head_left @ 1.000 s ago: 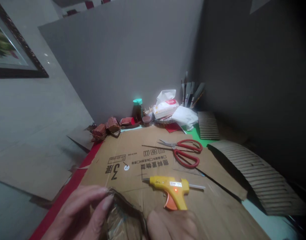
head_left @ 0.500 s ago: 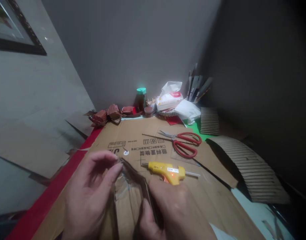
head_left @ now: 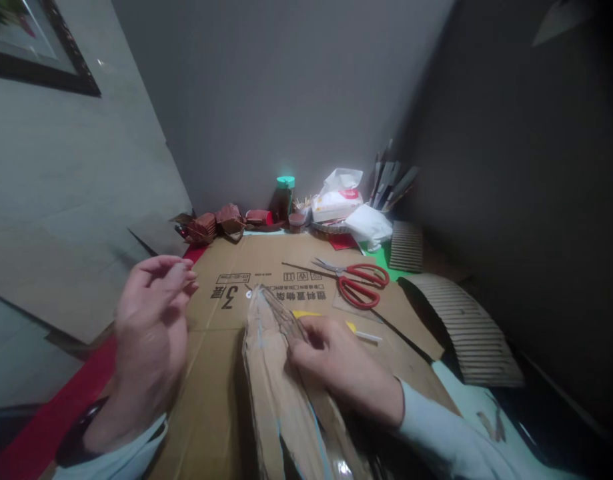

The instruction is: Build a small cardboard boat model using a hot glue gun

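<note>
The right hand [head_left: 336, 363] has its grip closed on a long folded cardboard piece [head_left: 281, 393], with the fingers pinching it near the upper end. This piece stands on its edge, a little tilted, and runs from the lower middle of the view up toward 12 o'clock, above the flat cardboard sheet [head_left: 221, 373] that covers the bench.

The left hand [head_left: 151, 327] is at 9 o'clock from the piece, apart from it. It is raised above the sheet with loosely curled fingers, and its grip is open and holds nothing.

Just behind the right hand, at 1 o'clock, a small part of the yellow glue gun [head_left: 306, 313] shows; the hand hides most of it. Farther at 1 o'clock lie the red scissors [head_left: 359, 283] on the sheet. At 3 o'clock a curved corrugated cardboard strip [head_left: 461, 327] rests on the bench.

Along the far edge, at 12 o'clock, stand a bottle with a green cap [head_left: 285, 197], a tissue pack [head_left: 336, 200], and some brown folded paper pieces [head_left: 216, 223].
</note>
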Demonstrator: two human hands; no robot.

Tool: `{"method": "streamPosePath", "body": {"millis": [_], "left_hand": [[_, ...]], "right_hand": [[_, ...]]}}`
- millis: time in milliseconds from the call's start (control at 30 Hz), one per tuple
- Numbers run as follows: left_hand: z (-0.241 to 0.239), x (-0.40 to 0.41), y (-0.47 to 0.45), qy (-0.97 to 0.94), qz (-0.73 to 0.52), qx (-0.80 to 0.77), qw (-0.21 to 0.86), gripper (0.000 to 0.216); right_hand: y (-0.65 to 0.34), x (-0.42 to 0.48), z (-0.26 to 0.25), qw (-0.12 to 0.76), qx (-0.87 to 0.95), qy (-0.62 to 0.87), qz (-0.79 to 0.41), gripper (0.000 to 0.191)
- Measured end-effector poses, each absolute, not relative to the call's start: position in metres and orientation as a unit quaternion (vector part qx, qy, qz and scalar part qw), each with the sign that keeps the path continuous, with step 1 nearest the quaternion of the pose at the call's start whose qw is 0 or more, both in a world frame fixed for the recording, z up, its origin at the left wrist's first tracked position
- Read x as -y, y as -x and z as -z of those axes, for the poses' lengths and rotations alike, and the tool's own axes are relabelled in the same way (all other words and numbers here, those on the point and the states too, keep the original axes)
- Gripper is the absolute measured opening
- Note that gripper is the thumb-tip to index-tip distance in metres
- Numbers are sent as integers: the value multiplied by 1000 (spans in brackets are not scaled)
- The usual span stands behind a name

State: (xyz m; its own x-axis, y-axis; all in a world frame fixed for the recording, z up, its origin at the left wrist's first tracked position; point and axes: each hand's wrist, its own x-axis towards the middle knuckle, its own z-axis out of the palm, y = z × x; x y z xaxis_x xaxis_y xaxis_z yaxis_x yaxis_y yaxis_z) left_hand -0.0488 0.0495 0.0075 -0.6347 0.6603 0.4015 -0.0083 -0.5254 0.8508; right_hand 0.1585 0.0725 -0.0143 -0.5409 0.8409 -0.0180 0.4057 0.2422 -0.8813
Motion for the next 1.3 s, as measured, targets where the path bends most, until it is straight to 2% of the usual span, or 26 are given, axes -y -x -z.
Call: {"method": "streamPosePath", "body": {"millis": [100,233,567,733,1033,1200,1300], "left_hand": [[-1,-55,52,-367,-763,-485,220,12],[8,-58,53,-397,-715,-544,186,12],[19,-62,52,-496,-564,-622,221,16],[20,-61,45,-508,-544,-624,238,19],[25,-46,32,-525,-552,-563,320,38],[25,-31,29,-484,-565,-587,320,44],[22,-30,29,-469,-570,-599,310,41]], "right_hand": [[-164,-81,5,222,729,361,-538,14],[-167,-80,-3,241,720,334,-558,16],[-161,-84,5,392,731,399,-390,34],[-168,-86,-3,406,720,413,-383,38],[-169,-89,0,403,673,417,-460,31],[-170,-92,2,404,604,393,-563,34],[-169,-94,6,396,544,376,-637,31]]}}
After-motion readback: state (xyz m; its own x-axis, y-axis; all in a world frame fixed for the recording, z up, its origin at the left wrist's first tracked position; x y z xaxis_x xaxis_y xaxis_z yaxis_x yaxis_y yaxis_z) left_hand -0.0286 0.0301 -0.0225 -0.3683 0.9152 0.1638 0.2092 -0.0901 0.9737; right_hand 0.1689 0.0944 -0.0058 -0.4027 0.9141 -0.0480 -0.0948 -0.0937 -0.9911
